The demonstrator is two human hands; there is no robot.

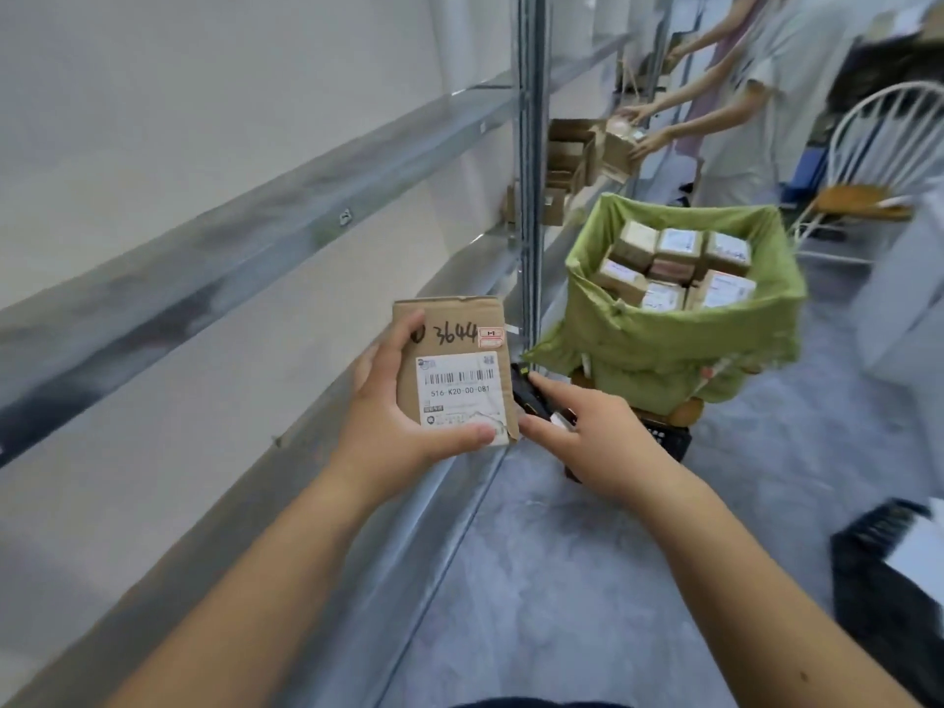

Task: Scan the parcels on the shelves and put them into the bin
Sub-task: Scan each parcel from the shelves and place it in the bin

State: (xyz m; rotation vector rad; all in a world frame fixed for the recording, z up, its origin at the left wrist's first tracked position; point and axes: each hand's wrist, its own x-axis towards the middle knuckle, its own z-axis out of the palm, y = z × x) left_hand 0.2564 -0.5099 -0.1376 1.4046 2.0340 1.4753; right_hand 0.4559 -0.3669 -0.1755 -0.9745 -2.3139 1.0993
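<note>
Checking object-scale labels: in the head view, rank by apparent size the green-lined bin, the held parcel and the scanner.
1. green-lined bin, largest though farther off.
2. held parcel, in the left hand.
3. scanner, mostly hidden by the right hand, so its size is unsure.

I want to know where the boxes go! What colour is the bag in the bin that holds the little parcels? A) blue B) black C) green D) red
C: the green cloth bag lining the bin is full of small brown cardboard parcels, just beyond the flat cardboard parcel that the left hand holds.
</note>
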